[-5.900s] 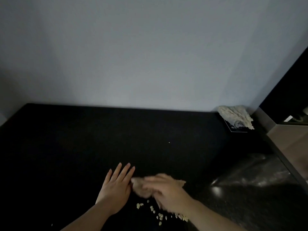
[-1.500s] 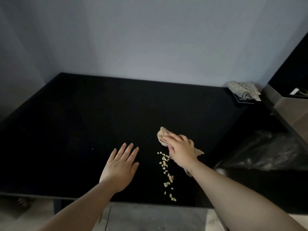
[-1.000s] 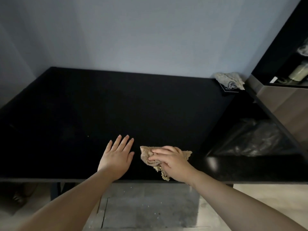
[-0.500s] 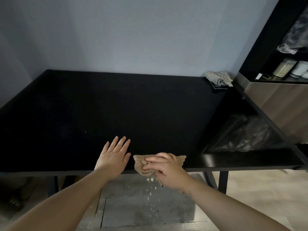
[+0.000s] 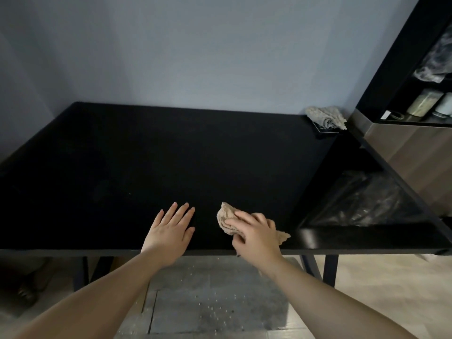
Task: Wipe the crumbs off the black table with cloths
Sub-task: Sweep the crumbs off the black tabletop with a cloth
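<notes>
The black table [image 5: 171,155] fills the middle of the view. My left hand [image 5: 170,232] lies flat on it near the front edge, fingers straight and spread. To its right, my right hand [image 5: 254,234] holds a bunched beige cloth [image 5: 226,217] against the tabletop, fingers curled over it. The cloth sticks out past the fingertips and at the wrist side. A single pale crumb [image 5: 129,193] sits on the table left of my hands. Several crumbs [image 5: 215,311] lie scattered on the grey floor below the front edge.
A second cloth [image 5: 326,117] lies crumpled on a small dark object at the table's back right corner. A dark bag [image 5: 362,199] sits in the gap right of the table. A shelf unit with jars [image 5: 425,104] stands at the far right.
My right hand has carried the cloth from the front edge back onto the tabletop. The crumbs swept off the edge now lie on the floor. My left hand stays flat.
</notes>
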`<state>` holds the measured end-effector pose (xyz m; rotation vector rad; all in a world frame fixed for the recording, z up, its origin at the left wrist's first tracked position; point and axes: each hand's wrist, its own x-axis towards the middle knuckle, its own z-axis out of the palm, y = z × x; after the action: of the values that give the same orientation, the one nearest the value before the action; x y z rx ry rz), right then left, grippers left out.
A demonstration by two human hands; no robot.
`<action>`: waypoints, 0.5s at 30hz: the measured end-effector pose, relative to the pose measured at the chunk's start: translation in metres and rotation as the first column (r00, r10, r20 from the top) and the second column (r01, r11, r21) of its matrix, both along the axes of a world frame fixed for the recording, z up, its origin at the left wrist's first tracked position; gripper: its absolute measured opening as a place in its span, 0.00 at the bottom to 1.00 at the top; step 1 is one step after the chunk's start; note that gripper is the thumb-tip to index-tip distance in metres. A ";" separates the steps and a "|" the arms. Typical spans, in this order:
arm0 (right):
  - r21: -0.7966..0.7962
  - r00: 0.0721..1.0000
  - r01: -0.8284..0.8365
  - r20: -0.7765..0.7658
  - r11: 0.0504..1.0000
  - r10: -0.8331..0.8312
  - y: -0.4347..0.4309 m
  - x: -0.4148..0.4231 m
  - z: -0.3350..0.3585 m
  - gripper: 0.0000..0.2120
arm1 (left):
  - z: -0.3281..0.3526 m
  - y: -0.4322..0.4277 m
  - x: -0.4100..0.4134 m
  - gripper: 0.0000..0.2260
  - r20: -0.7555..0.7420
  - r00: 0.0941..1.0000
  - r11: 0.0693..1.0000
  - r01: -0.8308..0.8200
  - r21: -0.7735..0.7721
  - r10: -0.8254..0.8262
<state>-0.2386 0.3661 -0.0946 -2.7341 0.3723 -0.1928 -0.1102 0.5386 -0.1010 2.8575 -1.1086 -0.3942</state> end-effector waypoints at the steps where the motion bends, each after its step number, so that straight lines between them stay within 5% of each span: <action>1: 0.004 0.999 -0.036 0.009 0.999 0.036 0.003 -0.002 0.000 0.20 | -0.001 0.000 0.000 0.24 0.007 1.000 1.000 -0.004 -0.006 0.004; 7: 0.147 0.923 -0.362 -0.084 0.920 0.376 0.005 -0.006 0.015 0.16 | -0.004 0.003 -0.003 0.24 0.019 1.000 0.999 0.000 -0.034 0.001; 12: 0.047 0.992 0.122 0.037 0.991 -0.124 -0.003 -0.002 0.000 0.20 | -0.003 0.006 -0.005 0.24 0.019 1.000 0.999 0.012 -0.051 -0.011; 15: 0.033 1.000 0.016 -0.008 0.999 -0.016 0.011 -0.005 -0.004 0.20 | -0.002 0.007 -0.007 0.24 0.025 1.000 0.998 0.017 -0.053 -0.016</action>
<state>-0.2437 0.3775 -0.0989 -2.7010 0.3960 -0.1788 -0.1171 0.5460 -0.1032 2.8165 -1.1293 -0.3270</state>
